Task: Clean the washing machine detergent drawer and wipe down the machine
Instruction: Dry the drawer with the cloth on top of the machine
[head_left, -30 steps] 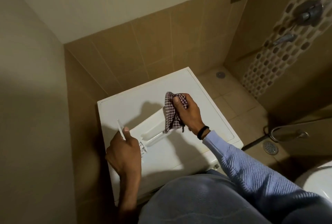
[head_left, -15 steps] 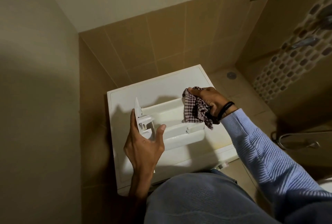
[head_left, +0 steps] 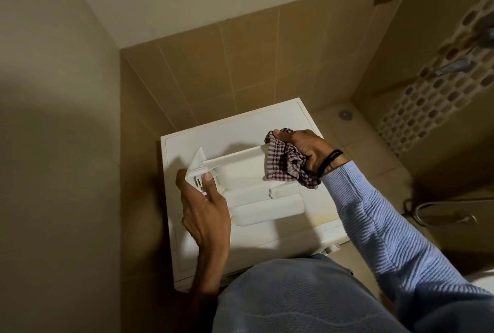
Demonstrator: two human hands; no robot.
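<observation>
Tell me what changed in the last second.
The right hand slid the checked cloth from the middle of the detergent drawer to its right end, and the drawer turned to show a broader face. Nothing was let go: the left hand still grips the drawer's left end, over the washing machine.

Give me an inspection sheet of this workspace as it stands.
Surface: white washing machine top, partly in shadow.
Job's things: detergent drawer is out of the machine and held over the top; checked cloth is bunched against its right end.
Clutter: nothing seen.
Hands: left hand grips the drawer's left end; right hand grips the cloth.
Cables: nothing seen.
Surroundings: tan tiled wall, floor drain, tap on a mosaic strip.
</observation>
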